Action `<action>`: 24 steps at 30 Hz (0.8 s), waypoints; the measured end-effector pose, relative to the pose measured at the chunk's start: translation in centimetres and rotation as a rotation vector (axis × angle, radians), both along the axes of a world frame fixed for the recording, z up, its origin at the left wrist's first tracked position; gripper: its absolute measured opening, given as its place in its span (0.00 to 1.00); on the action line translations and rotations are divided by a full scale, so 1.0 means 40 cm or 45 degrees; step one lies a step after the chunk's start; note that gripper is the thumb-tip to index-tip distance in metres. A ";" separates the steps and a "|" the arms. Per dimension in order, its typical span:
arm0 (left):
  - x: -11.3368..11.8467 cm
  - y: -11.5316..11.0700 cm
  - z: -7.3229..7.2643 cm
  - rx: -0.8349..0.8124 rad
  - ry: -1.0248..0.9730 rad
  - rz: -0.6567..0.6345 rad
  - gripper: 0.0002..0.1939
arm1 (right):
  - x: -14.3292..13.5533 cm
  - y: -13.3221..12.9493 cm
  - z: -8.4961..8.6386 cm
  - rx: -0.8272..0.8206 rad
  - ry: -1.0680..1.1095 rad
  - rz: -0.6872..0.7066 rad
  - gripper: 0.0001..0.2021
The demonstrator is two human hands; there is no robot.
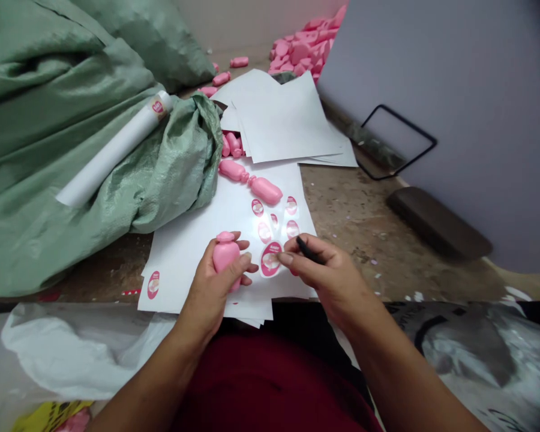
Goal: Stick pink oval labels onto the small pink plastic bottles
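Note:
In my left hand [216, 282] is a pink bottle [225, 253], its narrow capped end pointing away from me. My right hand [321, 261] pinches an oval pink-and-white sticker [270, 259] between thumb and finger, and a black pen-like tool [309, 249] also sits in this hand. The sticker is just right of the bottle, apart from it. Beyond it, several smaller oval stickers [292, 229] lie on white sheets [184, 252]. Two pink bottles [266, 190] rest end to end on the paper. One more sticker [153, 284] is at the left of the sheets.
A green sack [94, 138] covers the left side, with a white roll [112, 153] on it. More white sheets [288, 114] and a pink pile [303, 51] are farther back. A black wire frame [398, 141] and a dark brown block [438, 222] stand at right.

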State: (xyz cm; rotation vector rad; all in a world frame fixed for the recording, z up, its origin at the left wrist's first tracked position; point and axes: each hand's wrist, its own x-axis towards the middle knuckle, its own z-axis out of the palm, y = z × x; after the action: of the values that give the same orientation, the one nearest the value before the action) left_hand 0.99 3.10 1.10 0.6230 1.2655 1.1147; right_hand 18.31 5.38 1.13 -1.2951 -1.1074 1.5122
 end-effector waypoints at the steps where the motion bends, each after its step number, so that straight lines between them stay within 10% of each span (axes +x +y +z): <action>1: 0.000 0.002 0.002 -0.037 -0.066 0.027 0.24 | 0.000 0.000 0.002 -0.045 0.041 -0.010 0.12; 11: -0.002 -0.002 0.015 -0.190 -0.333 0.004 0.26 | -0.020 -0.008 -0.013 -0.258 0.287 0.199 0.15; 24: -0.001 -0.012 0.023 -0.015 0.278 -0.016 0.24 | 0.016 -0.014 -0.008 0.236 -0.654 0.180 0.18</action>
State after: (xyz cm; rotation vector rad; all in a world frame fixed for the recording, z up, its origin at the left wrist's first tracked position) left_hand 0.95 2.61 2.02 0.7588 1.4512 1.0487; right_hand 18.93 4.82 0.81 -1.5422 -1.6532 1.1627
